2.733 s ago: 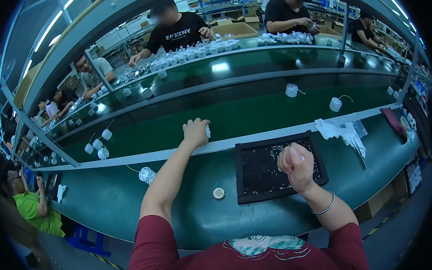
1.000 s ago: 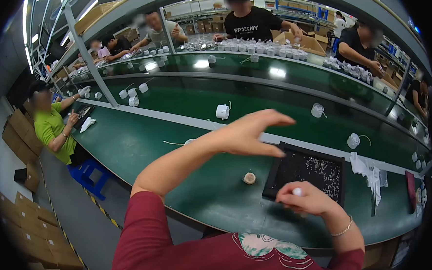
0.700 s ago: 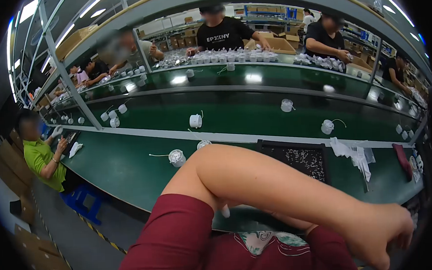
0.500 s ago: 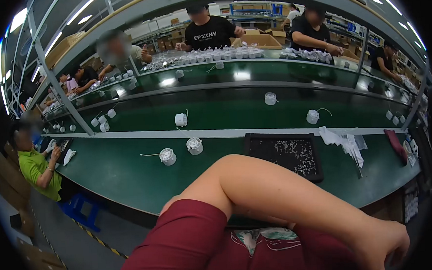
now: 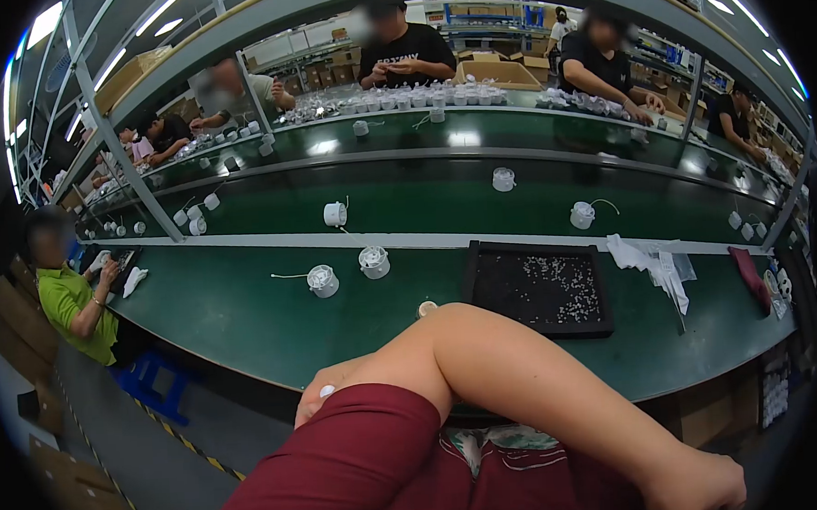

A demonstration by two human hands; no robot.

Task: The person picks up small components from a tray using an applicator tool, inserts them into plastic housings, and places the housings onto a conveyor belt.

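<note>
My left arm bends across my body, its elbow over the bench edge. At lower right, my left hand (image 5: 702,487) has curled fingers; what they hold, if anything, is hidden at the picture's dark border. My right hand (image 5: 314,400) shows at the other side, tucked behind my maroon left sleeve (image 5: 327,467), with a small white spot (image 5: 327,390) on it and most fingers hidden. Past the elbow lies a small round tan-and-white part (image 5: 427,308), partly covered by the arm. Beyond it stand two white round housings, one (image 5: 374,262) upright and one (image 5: 323,281) with a wire.
A black tray (image 5: 473,284) of small pale bits sits on the green bench (image 5: 208,307), beside white gloves (image 5: 649,265). More white housings (image 5: 335,214) rest on the belt behind. People work opposite; a person in green (image 5: 74,314) is at left near a blue stool (image 5: 157,388).
My left hand has shifted slightly left and downward. More of my right hand shows beside the sleeve, and the tan-and-white part has come into view. Belt housings have moved slightly in the picture.
</note>
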